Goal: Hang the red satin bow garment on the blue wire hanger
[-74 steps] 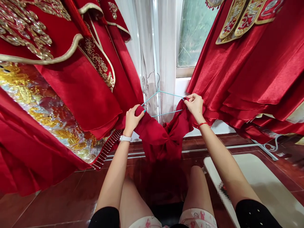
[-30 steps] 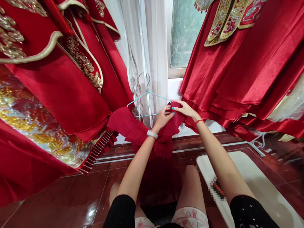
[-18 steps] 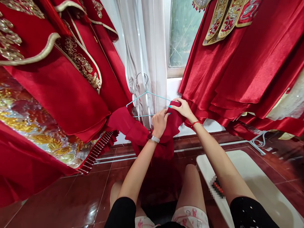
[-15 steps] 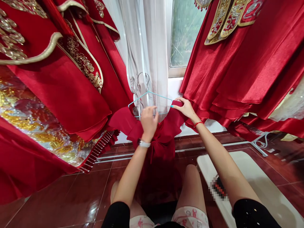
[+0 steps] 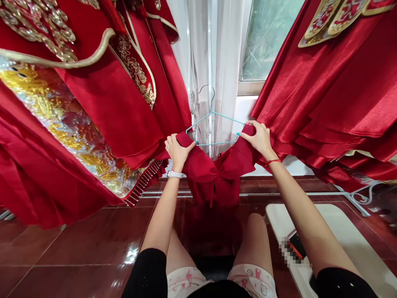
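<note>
A dark red dress [image 5: 214, 174] hangs in front of me on a thin turquoise wire hanger [image 5: 215, 143] with a metal hook. My left hand [image 5: 179, 151] grips the dress's left shoulder, thumb on the near side and fingers behind the cloth. At the opposite shoulder, my right hand [image 5: 257, 136] pinches the fabric close to the hanger's end. Between the hands the neckline spreads in a V, with a gathered knot at the chest. The lower skirt falls into shadow between my knees.
Red embroidered garments [image 5: 120, 124] hang at the left, and long red satin garments [image 5: 310, 91] at the right. White curtains [image 5: 229, 62] and a window [image 5: 266, 41] are behind the hanger. A white bench [image 5: 328, 223] at the lower right carries a small blurred dark item.
My left hand has moved left from the neckline's middle and taken hold of the left shoulder. My right hand stays on the right shoulder. The view has shifted slightly left.
</note>
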A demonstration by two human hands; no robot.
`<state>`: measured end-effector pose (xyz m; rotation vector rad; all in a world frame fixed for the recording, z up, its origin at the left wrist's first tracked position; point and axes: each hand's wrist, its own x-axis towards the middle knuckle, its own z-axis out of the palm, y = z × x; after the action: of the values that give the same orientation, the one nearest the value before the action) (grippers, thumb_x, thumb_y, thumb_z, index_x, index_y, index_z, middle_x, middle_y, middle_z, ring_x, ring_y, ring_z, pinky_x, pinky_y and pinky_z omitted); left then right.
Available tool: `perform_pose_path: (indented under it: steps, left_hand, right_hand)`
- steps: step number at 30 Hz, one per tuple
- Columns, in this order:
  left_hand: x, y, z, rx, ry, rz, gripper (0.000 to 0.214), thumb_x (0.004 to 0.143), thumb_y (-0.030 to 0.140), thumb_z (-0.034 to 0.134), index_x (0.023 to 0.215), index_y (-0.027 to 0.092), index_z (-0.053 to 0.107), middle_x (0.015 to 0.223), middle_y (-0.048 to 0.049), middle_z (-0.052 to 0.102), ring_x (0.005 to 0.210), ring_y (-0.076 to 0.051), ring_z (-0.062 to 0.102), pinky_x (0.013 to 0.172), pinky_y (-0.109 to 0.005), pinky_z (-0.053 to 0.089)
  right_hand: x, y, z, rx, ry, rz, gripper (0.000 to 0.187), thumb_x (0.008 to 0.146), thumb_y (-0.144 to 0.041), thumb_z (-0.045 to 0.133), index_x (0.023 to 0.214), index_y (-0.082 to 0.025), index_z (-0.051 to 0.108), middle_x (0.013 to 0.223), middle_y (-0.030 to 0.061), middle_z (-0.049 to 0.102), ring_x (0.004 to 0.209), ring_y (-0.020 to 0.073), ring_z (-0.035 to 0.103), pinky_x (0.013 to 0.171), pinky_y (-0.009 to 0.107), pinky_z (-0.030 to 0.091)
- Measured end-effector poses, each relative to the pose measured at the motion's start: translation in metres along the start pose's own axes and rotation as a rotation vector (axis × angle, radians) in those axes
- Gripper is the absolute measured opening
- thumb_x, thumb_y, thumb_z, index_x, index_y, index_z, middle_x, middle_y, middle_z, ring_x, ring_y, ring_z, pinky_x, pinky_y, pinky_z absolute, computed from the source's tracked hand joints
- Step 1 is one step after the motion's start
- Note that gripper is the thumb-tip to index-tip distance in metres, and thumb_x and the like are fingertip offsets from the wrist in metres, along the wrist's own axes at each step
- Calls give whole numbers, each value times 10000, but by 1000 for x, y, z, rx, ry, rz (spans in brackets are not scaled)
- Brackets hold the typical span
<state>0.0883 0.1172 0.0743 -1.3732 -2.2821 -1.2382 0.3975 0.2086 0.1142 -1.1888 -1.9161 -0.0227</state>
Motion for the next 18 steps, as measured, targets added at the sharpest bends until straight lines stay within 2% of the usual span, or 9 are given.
perform_pose_path:
  steps: [4, 7, 12, 13, 15, 18]
  left_hand:
    - [-5, 8, -10, 22, -18, -34, 747, 754, 587, 761, 1330, 177, 521, 1359, -197, 562, 1316, -404, 499, 1122, -504, 395]
    - [-6, 13, -17, 18, -54, -35, 783, 768, 554, 745, 1400, 176, 477, 1440, -201, 530, 1397, -388, 454, 1192, -521, 324]
    - [3, 31, -26, 91, -166, -156, 917, 809, 531, 674, 1542, 86, 347, 1637, -289, 312, 1537, -474, 247, 1219, -653, 206]
    - [6, 35, -28, 116, -178, -176, 892, 826, 510, 651, 1539, 62, 355, 1627, -311, 319, 1529, -487, 261, 1207, -670, 212]
    - [10, 42, -33, 163, -189, -175, 768, 860, 440, 605, 1493, 42, 428, 1550, -331, 432, 1481, -488, 358, 1180, -695, 240]
    - [13, 47, -41, 225, -197, -138, 560, 898, 347, 539, 1372, 49, 553, 1379, -303, 605, 1356, -459, 521, 1139, -689, 308]
  right_hand:
    - [-4, -6, -1, -65, -40, 49, 399, 878, -491, 634, 1197, -252, 630, 1189, 116, 660, 1111, 331, 520, 965, 488, 401]
    - [-7, -18, -1, -124, -35, 123, 413, 872, -430, 612, 1247, -257, 619, 1186, 125, 610, 1119, 341, 511, 984, 526, 408]
    - [-10, -46, 7, -243, 5, 228, 464, 883, -329, 567, 1329, -199, 566, 1293, 177, 548, 1181, 377, 502, 1058, 627, 359]
    - [-9, -51, 9, -276, -10, 245, 456, 889, -308, 559, 1328, -185, 566, 1298, 189, 548, 1207, 393, 489, 1063, 652, 344]
    - [-7, -57, 13, -341, -58, 273, 426, 902, -234, 519, 1318, -165, 575, 1287, 208, 559, 1242, 415, 468, 1052, 679, 338]
    - [-4, -60, 16, -405, -116, 293, 457, 900, -102, 425, 1326, -159, 580, 1268, 221, 576, 1223, 401, 491, 1022, 654, 375]
